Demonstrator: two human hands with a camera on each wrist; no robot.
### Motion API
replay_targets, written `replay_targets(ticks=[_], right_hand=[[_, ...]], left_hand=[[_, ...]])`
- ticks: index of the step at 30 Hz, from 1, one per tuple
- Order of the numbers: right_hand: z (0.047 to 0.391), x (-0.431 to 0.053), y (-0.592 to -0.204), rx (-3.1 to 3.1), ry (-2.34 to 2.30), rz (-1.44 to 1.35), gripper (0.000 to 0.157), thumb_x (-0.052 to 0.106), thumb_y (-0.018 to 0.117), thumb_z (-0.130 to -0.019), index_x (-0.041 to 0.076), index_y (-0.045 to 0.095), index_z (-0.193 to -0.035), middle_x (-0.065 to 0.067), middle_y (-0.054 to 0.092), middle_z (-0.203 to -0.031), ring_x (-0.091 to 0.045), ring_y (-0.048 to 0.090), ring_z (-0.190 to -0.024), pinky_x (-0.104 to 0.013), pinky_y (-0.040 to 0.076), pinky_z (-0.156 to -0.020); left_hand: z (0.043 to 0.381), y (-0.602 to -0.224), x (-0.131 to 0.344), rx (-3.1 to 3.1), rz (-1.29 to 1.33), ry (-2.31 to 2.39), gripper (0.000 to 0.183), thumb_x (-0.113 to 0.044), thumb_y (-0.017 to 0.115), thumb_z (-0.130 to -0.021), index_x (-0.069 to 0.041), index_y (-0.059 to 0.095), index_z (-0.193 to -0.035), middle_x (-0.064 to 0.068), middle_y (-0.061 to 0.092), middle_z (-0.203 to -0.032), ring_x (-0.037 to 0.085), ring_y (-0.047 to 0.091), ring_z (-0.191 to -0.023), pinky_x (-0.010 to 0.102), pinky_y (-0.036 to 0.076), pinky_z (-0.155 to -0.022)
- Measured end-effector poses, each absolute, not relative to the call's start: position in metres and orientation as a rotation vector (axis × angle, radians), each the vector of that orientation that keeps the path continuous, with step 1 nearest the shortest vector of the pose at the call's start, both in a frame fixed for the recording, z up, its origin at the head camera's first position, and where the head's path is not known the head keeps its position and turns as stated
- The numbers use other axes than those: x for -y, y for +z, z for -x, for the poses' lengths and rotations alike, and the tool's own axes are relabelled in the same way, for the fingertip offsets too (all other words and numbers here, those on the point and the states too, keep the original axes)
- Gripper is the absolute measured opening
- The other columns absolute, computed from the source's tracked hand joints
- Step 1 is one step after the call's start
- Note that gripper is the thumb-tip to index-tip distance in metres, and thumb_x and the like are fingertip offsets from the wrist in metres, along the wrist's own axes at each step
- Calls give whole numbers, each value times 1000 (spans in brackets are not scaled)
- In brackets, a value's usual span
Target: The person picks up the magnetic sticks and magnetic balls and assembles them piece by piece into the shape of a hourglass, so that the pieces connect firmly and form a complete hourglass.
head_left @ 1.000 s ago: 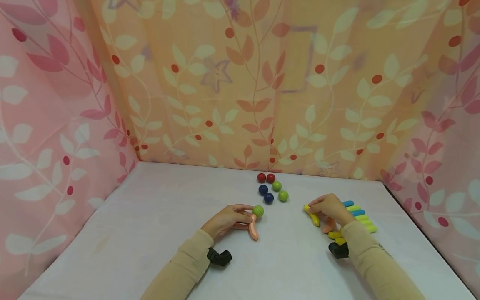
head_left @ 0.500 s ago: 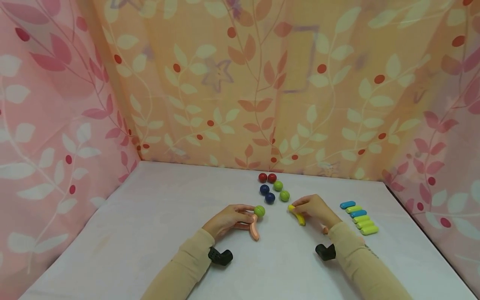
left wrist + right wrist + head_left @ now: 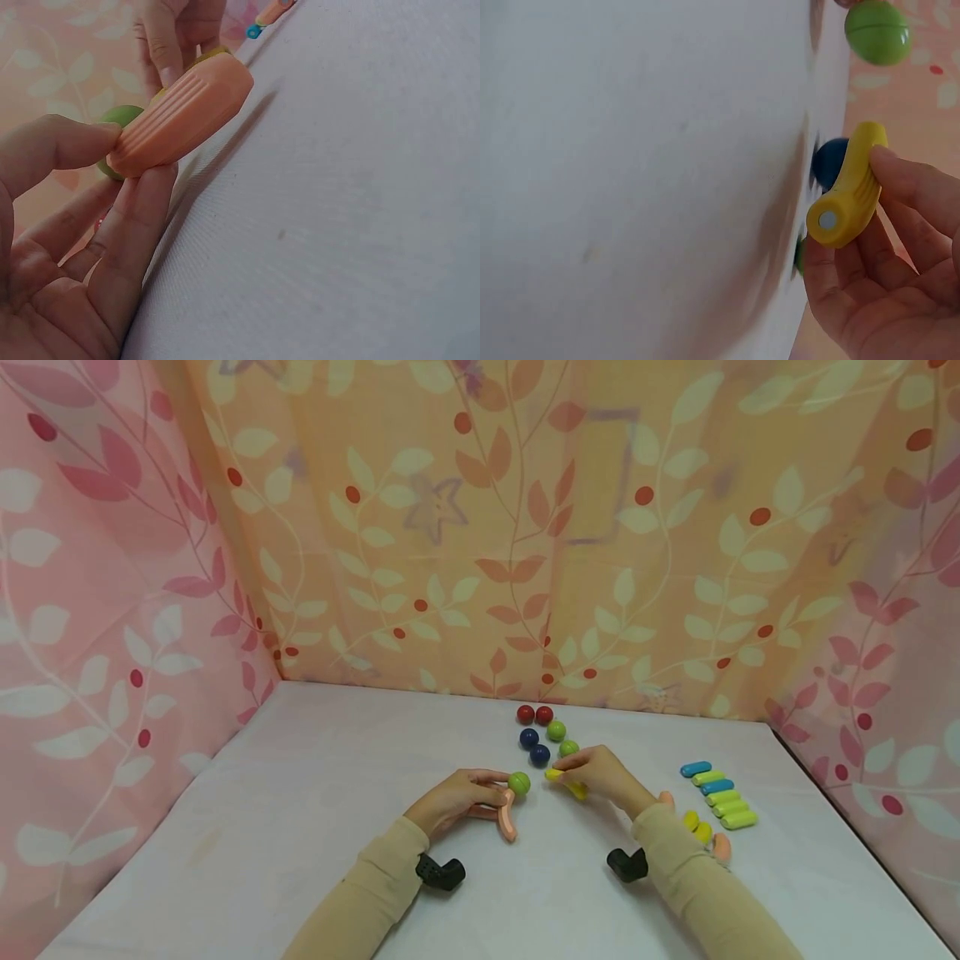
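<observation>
My left hand (image 3: 461,797) pinches a peach curved rod (image 3: 184,116) between thumb and fingertips. A green ball (image 3: 519,783) sits at the rod's upper end, beside the fingertips. To the right, my right hand (image 3: 603,777) pinches a yellow curved rod (image 3: 855,180), which has a silver disc in its end. This rod points left toward the green ball, with a short gap between them in the head view. Behind the right hand, a blue ball (image 3: 830,163) shows past the yellow rod.
Beyond the hands lie two red balls (image 3: 535,715), two blue balls (image 3: 534,747) and two more green balls (image 3: 556,731). On the right, several blue and lime straight rods (image 3: 717,787) form a row. Yellow and peach pieces (image 3: 702,832) lie by the right sleeve. Patterned curtains (image 3: 480,527) enclose the table.
My right hand has carried the yellow rod left, from beside the row of rods to near the green ball. The left hand has stayed in place with the peach rod.
</observation>
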State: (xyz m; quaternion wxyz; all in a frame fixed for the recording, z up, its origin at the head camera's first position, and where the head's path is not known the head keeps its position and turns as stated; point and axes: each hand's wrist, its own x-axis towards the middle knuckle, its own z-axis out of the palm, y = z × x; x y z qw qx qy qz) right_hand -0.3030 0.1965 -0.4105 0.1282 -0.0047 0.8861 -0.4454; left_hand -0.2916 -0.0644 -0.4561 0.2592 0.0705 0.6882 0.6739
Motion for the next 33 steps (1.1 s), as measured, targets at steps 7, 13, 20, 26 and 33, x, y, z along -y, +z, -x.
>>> replay_targets(ticks=[7,13,20,26,33], right_hand=[[305,-183,-409,-2575,-1302,21,20,12,75,-87,8,77,-106,-8,72,-109,-18,56,-88,-22,52,-72],[304,-177,-407,-2587,-1288,14,18,11,74,-88,6,77,-105,-8,72,-106,-18,57,-87,-22,54,-74],[302,-173,-406,-2597,-1270,56,18,11,74,-87,8,78,-104,-6,73,-106,-18,56,-90,-22,51,-72],[302,-172,-405,-2601,-1269,118,19,11,71,-87,9,78,-104,-7,73,-108,-18,54,-93,-22,47,-72],[304,-174,-408,-2559,-1318,123,21,12,72,-87,8,77,-106,-8,71,-113,-18,52,-93,-22,44,-70]], left_hand=[[291,-455,64,-1881,-201,1819,46,-11,73,-89,-5,61,-133,9,71,-118,15,69,-103,32,59,-89],[290,-455,64,-1897,-218,1803,47,-12,73,-89,-6,62,-133,8,72,-117,13,69,-101,31,59,-90],[291,-456,65,-1904,-236,1790,46,-13,72,-89,-5,62,-133,9,71,-117,13,69,-101,32,59,-90],[291,-457,65,-1892,-224,1800,48,-15,74,-89,-6,61,-134,9,71,-119,15,69,-102,32,59,-90],[290,-455,64,-1912,-234,1789,55,-21,76,-88,-6,58,-137,10,70,-121,16,70,-103,32,58,-91]])
